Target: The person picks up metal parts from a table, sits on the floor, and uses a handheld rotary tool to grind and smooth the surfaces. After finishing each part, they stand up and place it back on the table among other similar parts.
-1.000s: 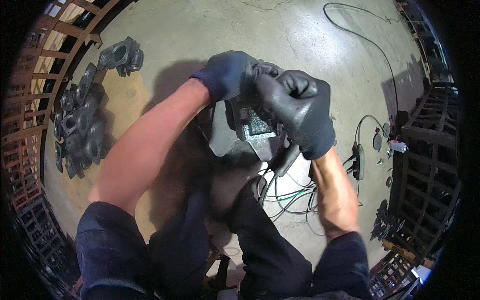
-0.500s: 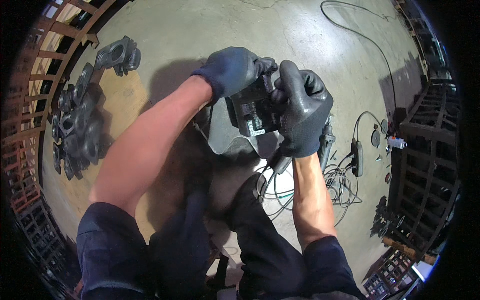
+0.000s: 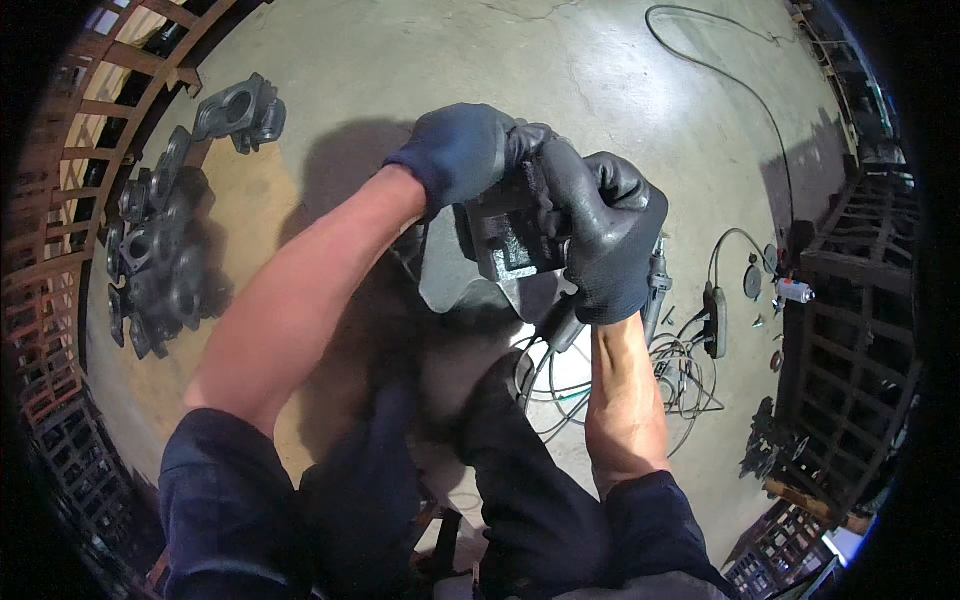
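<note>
A dark, blocky metal casting [image 3: 513, 247] with a shiny recessed face is between my gloved hands, above a grey flat-topped support [image 3: 450, 268]. My left hand [image 3: 468, 150], in a dark glove, is closed with its fingertips at the casting's upper edge. From the right, my right hand [image 3: 607, 225] is closed at the casting's right side, with one finger stretched toward the left fingertips. Gloves and fingers cover the casting's upper and right parts. Whether a small piece sits between the fingertips cannot be made out.
Several similar dark castings [image 3: 145, 245] lie at left on a tan board [image 3: 245, 190]. A corded power tool [image 3: 655, 285], tangled cables [image 3: 680, 375] and a power strip [image 3: 714, 322] lie right. A spray can [image 3: 795, 291] stands out beside a dark slatted crate [image 3: 850, 330].
My right hand has shifted slightly, its stretched finger moving down and left to meet the left fingertips. My left hand has moved slightly lower. The casting stays in about the same place.
</note>
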The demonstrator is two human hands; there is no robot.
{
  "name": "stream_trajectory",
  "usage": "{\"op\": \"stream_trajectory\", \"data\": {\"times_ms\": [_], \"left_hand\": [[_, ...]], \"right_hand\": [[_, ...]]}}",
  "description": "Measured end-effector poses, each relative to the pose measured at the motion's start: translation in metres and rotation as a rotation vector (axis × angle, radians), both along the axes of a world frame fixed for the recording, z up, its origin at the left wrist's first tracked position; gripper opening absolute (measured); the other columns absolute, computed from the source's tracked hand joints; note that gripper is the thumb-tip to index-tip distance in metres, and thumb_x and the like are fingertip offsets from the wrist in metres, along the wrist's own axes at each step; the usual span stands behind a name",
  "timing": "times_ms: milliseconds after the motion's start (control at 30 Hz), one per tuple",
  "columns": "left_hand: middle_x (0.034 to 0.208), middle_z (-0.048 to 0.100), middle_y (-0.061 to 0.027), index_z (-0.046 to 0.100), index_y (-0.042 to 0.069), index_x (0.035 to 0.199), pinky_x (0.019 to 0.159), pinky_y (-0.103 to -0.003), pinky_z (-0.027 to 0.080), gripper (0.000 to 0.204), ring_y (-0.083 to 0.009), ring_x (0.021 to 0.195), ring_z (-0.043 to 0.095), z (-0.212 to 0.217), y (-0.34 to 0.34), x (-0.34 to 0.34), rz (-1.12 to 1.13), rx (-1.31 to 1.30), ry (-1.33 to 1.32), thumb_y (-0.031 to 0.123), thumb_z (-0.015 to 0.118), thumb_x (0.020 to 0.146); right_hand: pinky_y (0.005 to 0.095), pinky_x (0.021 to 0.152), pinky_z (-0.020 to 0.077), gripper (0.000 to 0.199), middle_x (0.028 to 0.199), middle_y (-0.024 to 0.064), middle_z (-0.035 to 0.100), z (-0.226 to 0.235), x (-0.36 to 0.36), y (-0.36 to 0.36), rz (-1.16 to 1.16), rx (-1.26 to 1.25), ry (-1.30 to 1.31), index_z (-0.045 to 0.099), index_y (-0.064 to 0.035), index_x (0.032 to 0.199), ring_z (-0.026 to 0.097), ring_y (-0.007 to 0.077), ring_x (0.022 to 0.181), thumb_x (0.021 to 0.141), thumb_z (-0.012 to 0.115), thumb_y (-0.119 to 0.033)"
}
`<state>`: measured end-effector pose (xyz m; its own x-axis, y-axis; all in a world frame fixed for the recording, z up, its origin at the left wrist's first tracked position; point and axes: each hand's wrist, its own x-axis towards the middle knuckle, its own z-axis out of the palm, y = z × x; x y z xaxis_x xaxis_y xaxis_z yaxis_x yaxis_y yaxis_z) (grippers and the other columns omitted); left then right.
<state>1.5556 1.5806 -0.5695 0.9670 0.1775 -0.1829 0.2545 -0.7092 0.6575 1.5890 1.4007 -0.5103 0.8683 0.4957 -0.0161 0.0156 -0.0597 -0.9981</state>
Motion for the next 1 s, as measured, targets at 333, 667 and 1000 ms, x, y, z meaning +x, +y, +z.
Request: {"op": "stream_trajectory", "data": {"times_ms": [333, 667, 1000], "left_hand": [[0.096, 0.07, -0.0158, 0.07, 0.02, 0.107, 0.077, -0.043, 0.05, 0.032, -0.0381, 0.086, 0.067, 0.013, -0.001, -0.001, -0.133, -0.103, -0.145, 0.041, 0.064, 0.084], [0.09, 0.069, -0.0219, 0.07, 0.005, 0.097, 0.073, -0.041, 0.051, 0.027, -0.0289, 0.081, 0.069, 0.001, -0.007, 0.008, 0.052, 0.114, 0.014, 0.028, 0.06, 0.087], [0.092, 0.071, -0.0173, 0.072, 0.016, 0.105, 0.071, -0.041, 0.052, 0.029, -0.0372, 0.083, 0.068, -0.001, -0.001, 0.001, -0.073, 0.067, -0.024, 0.04, 0.062, 0.09]], "right_hand": [[0.0223, 0.046, 0.0345, 0.032, 0.054, -0.0031, 0.056, 0.004, 0.042, -0.002, 0.591, 0.023, 0.012, 0.062, -0.0057, 0.06, 0.047, 0.003, 0.048, 0.088, 0.075, -0.013], [0.0244, 0.05, 0.0386, 0.025, 0.059, -0.0015, 0.06, 0.002, 0.015, -0.001, -0.103, 0.072, 0.121, 0.068, -0.0016, 0.068, 0.048, 0.0052, 0.053, 0.087, 0.075, -0.017], [0.023, 0.044, 0.0355, 0.028, 0.053, -0.003, 0.056, 0.007, 0.046, -0.01, 0.466, -0.032, 0.106, 0.064, -0.0045, 0.064, 0.047, 0.0037, 0.047, 0.088, 0.076, -0.014]]}}
